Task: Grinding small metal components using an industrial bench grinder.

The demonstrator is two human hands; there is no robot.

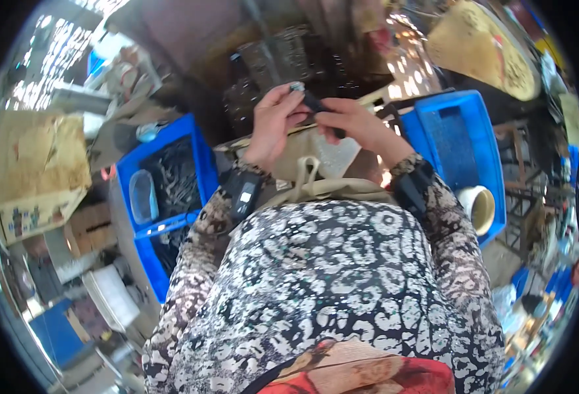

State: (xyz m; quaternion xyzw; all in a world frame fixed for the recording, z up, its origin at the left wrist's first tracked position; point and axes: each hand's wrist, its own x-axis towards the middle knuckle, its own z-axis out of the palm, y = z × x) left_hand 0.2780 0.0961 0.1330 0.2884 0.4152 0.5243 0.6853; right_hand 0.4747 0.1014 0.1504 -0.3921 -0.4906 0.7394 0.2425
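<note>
In front of my waist, my two hands meet at a short black rod-like piece (313,102). Its exact kind is too small to make out. My left hand (274,125) is closed, with thumb and fingers pinched at the piece's far end, where a small shiny metallic bit (297,87) shows. The fingers of my right hand (360,126) are wrapped round the nearer part of the same black piece. Below the hands lies a tan cloth apron (289,198) with a tied string, and a pale translucent patch (337,156) shows beside it.
At left, a divided blue bin (201,154) holds many dark slender parts. To the right stands a blue tub (491,138) with a cream cylindrical container (480,209) in it. A dark, wet-looking work surface (263,72) lies ahead. Cardboard boxes (36,157) are stacked far left.
</note>
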